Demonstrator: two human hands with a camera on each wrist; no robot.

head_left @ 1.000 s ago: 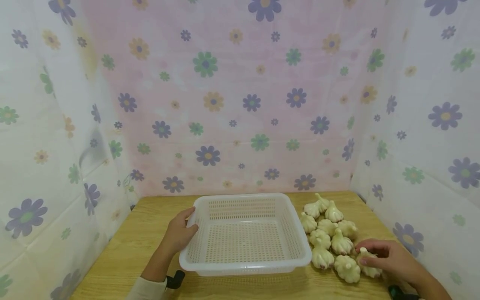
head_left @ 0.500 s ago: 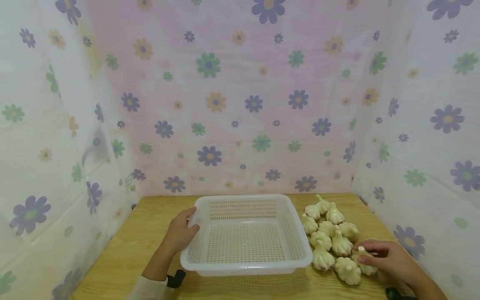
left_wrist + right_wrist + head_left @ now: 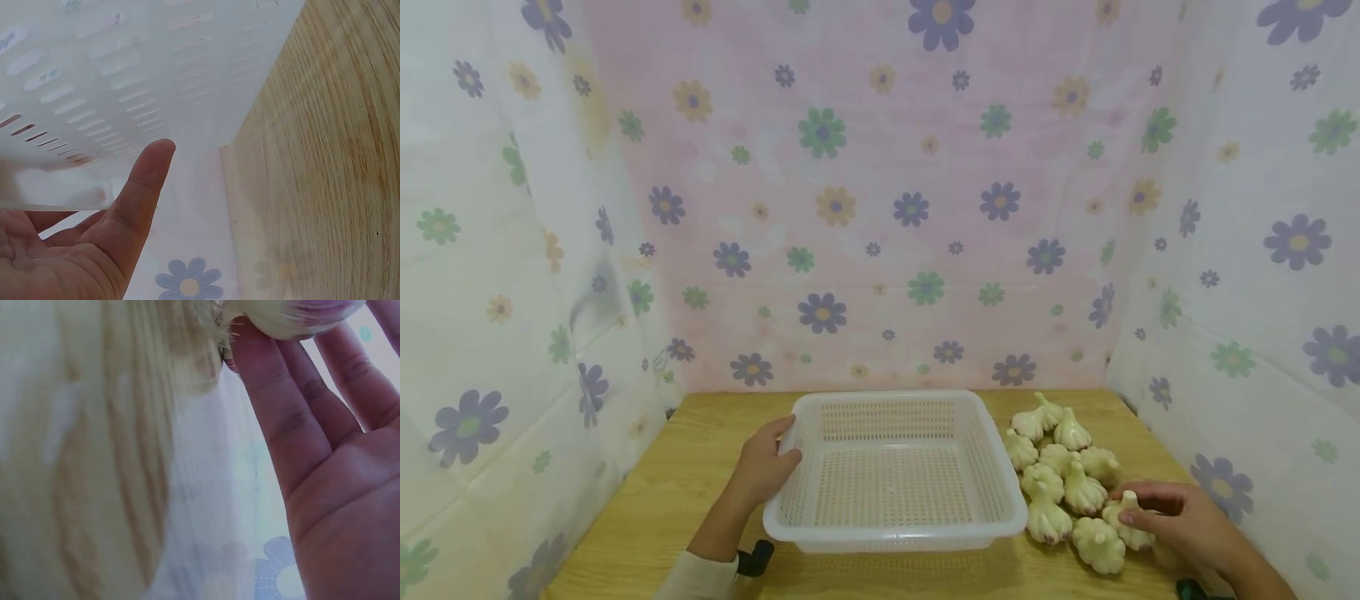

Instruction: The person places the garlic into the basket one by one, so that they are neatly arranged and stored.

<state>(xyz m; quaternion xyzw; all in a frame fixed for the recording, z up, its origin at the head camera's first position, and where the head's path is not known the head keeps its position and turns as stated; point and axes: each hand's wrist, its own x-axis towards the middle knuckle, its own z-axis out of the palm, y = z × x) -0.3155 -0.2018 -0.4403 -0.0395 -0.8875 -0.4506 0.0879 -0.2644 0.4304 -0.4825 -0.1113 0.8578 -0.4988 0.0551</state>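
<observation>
A white plastic basket point(image 3: 887, 533) with a broad, smooth rim and rounded corners stands at the middle of the table point(image 3: 662, 475), its floor and walls pierced by rows of narrow slots. To its right lies the garlic point(image 3: 1084, 492), a loose cluster of pale, glossy, ribbed heads with stubby stems (a few with purplish tinges near the base), most of them touching a neighbour. The table has a yellowish wood grain, and thin cloth point(image 3: 880, 167) printed with flowers hangs behind and at both sides, pink at the back and whiter at the flanks.

The left hand point(image 3: 763, 468) grips the basket at its left side, thumb apart from the fingers, with the rim between them; in the left wrist view one digit lies stretched along the slotted wall. A pale sleeve point(image 3: 703, 575) covers that forearm.

The right hand point(image 3: 1191, 521) has thumb and fingers on opposite sides of a bulb point(image 3: 1135, 539) at the near right of the cluster, the gap only as wide as the bulb. In the right wrist view the fingers run nearly straight, tips against its round, purple-streaked side.
</observation>
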